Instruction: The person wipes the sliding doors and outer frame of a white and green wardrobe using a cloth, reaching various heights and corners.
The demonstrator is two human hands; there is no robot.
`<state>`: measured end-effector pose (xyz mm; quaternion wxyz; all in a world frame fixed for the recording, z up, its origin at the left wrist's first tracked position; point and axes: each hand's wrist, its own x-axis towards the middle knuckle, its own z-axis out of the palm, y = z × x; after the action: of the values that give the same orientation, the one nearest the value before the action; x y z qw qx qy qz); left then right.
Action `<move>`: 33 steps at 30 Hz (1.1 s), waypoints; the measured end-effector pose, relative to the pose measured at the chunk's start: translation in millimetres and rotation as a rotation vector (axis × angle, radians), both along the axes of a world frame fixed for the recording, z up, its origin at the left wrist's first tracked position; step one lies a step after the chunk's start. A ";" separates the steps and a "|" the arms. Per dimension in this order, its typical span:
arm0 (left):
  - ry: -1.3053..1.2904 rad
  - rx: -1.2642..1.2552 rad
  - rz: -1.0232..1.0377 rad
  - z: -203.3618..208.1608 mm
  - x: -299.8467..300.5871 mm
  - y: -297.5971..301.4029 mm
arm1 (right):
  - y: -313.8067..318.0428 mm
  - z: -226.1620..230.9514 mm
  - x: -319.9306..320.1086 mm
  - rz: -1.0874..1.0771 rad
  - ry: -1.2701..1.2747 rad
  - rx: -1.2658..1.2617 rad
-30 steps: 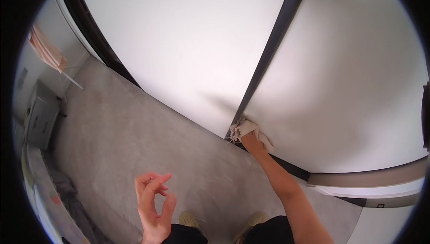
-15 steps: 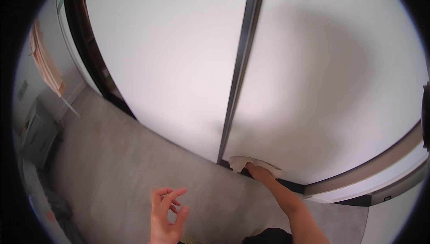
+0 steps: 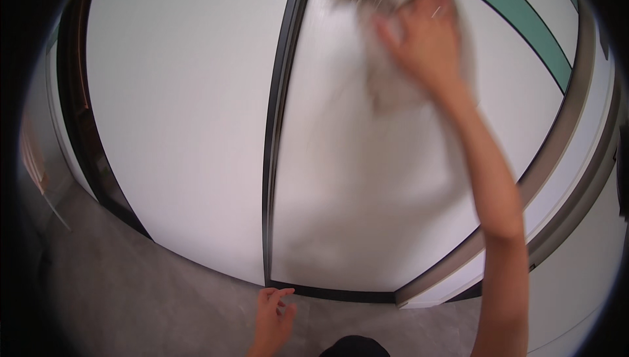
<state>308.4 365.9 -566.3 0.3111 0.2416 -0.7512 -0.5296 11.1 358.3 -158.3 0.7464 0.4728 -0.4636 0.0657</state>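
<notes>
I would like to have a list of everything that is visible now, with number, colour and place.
Wide panels: two, white, left and centre
Upright strip: one, dark grey, between them
Green strips: at least three, upper corners
Cloth: one, grey-beige, upper centre
Trim: one, brownish, right
Hanging fabric: one, pinkish, far left
Floor: one, grey, below
Clothed leg: one, black, bottom edge
Left hand: one, bottom centre, without object
Right hand: one, on the cloth, blurred

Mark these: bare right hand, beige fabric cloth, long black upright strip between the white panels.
Bare right hand [image 3: 427,47]: head view, back of the hand.
Beige fabric cloth [image 3: 392,89]: head view, blurred lower part.
Long black upright strip [image 3: 274,124]: head view, about mid-length.
</notes>
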 end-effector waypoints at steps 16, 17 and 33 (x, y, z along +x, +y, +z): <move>-0.114 0.036 0.034 18.8 0.1 -6.9 | 69.4 -444.9 -49.2 0.127 -0.759 1.182; -0.138 0.036 0.039 21.4 1.0 -5.9 | 74.2 -488.7 -51.0 0.120 -0.849 1.286; -0.213 -0.008 0.083 8.2 32.1 2.0 | 122.7 -610.4 -37.8 -0.012 -1.626 1.693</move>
<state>340.5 367.9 -558.1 0.2519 0.3262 -0.7715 -0.4847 -26.7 481.0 -768.7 -0.3215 0.6352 -0.7021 0.0156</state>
